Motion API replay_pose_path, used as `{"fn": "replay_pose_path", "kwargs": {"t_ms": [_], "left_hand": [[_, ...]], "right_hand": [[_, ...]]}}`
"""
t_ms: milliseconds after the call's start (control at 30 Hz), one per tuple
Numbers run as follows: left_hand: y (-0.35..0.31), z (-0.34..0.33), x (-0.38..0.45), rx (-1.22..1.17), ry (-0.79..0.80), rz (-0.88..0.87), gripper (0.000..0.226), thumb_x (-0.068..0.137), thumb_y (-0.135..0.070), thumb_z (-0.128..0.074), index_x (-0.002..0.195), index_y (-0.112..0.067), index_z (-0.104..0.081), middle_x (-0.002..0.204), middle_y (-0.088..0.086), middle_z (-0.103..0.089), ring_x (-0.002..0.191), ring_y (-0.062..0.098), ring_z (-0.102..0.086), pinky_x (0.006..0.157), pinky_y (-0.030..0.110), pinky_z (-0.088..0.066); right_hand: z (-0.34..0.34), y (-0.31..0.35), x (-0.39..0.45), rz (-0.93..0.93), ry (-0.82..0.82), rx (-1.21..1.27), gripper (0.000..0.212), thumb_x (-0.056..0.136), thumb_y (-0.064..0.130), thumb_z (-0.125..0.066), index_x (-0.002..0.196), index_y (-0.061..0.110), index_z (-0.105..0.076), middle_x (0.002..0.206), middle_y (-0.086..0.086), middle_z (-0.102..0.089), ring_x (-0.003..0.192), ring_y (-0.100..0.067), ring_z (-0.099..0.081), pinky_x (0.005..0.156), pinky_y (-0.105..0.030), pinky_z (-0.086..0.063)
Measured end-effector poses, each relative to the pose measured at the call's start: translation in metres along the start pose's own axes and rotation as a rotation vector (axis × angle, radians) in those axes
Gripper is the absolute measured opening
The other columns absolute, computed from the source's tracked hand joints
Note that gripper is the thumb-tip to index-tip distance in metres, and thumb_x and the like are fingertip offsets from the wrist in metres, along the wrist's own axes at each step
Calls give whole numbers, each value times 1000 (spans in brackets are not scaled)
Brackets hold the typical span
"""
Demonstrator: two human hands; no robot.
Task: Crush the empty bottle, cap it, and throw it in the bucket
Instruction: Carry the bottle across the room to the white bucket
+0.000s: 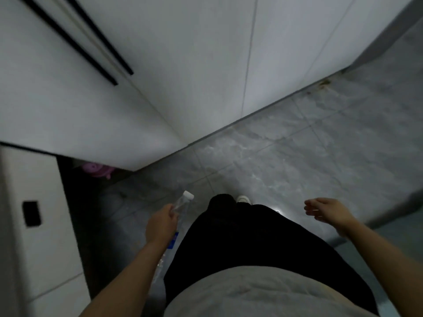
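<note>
Left hand [160, 227] clenched round the clear bottle [180, 207] at hip level, long axis slanting up and forward, white cap [188, 195] on top; right hand [325, 210] hangs slack and empty, well apart; no bucket visible, so the throw's direction is unclear.

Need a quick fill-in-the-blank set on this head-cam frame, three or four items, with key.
1. The bottle is held in the ____ hand.
2. The cap on the bottle is ____ in colour.
3. The right hand holds ____.
4. The object in the dark gap under the cabinet is ____ in colour.

Missing words: left; white; nothing; pink
</note>
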State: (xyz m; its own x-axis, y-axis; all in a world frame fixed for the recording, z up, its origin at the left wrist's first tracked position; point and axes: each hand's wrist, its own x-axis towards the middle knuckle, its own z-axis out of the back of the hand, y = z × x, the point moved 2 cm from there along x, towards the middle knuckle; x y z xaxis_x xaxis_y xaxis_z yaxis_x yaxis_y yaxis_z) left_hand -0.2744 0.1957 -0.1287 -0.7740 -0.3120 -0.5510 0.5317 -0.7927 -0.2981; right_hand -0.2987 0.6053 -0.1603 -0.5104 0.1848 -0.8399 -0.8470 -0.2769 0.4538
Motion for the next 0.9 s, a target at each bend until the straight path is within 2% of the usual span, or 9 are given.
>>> {"fn": "replay_pose_path", "kwargs": {"t_ms": [200, 267, 367, 467, 533, 600, 667, 767, 900], "left_hand": [[-76, 8, 63, 145, 79, -238, 16, 86, -11, -51, 95, -2, -61, 92, 27, -67, 86, 38, -63, 72, 40, -49], [-105, 11, 86, 198, 117, -306, 16, 86, -13, -51, 95, -3, -61, 92, 26, -68, 84, 37, -63, 71, 39, -49], [-151, 13, 117, 273, 175, -405, 19, 85, -14, -51, 98, -5, -62, 94, 25, -69, 87, 37, -64, 75, 43, -52], [-197, 12, 140, 335, 215, -491, 19, 83, -16, -55, 98, -7, -63, 95, 22, -70, 89, 36, -64, 76, 41, -52], [-228, 7, 150, 386, 244, -545, 18, 83, -18, -56, 97, -9, -64, 94, 20, -70, 87, 35, -64, 74, 39, -51], [-261, -3, 155, 460, 272, -601, 18, 84, -20, -54, 97, -12, -64, 93, 19, -70, 86, 35, -64, 72, 37, -50], [-295, -16, 156, 488, 305, -649, 17, 84, -20, -52, 95, -12, -63, 91, 20, -70, 83, 35, -65, 71, 36, -50], [-343, -42, 155, 527, 334, -716, 15, 85, -16, -52, 94, -8, -61, 91, 22, -69, 84, 37, -64, 71, 37, -48], [-403, -85, 145, 551, 349, -769, 14, 85, -14, -52, 95, -6, -60, 91, 23, -68, 84, 37, -63, 71, 36, -46]], "right_hand": [[21, -35, -3, -128, -136, 248, 26, 89, 10, -47, 102, -9, -60, 104, -26, -63, 80, -29, -57, 59, -26, -37], [26, -44, -5, -150, -211, 324, 26, 89, 9, -47, 102, -10, -60, 109, -32, -62, 77, -31, -56, 58, -25, -40], [29, -57, -10, -180, -333, 456, 24, 89, 8, -47, 102, -9, -60, 112, -33, -61, 68, -24, -56, 47, -12, -47], [28, -68, -18, -211, -428, 546, 26, 91, 7, -45, 106, -10, -59, 114, -31, -60, 73, -26, -58, 50, -12, -48], [27, -80, -24, -248, -479, 590, 29, 91, 6, -43, 109, -11, -58, 114, -29, -60, 86, -27, -57, 47, -5, -46], [26, -94, -34, -307, -526, 624, 28, 91, 7, -45, 109, -10, -58, 114, -28, -61, 85, -28, -57, 45, 0, -41], [28, -111, -41, -355, -561, 663, 28, 90, 8, -46, 107, -9, -60, 112, -28, -62, 73, -24, -56, 47, -2, -42], [37, -133, -43, -416, -559, 757, 29, 91, 7, -43, 107, -12, -58, 99, -21, -62, 66, -17, -54, 48, -13, -47], [73, -152, -30, -438, -581, 887, 29, 92, 6, -42, 108, -12, -56, 97, -18, -58, 51, -6, -59, 46, -13, -46]]}}
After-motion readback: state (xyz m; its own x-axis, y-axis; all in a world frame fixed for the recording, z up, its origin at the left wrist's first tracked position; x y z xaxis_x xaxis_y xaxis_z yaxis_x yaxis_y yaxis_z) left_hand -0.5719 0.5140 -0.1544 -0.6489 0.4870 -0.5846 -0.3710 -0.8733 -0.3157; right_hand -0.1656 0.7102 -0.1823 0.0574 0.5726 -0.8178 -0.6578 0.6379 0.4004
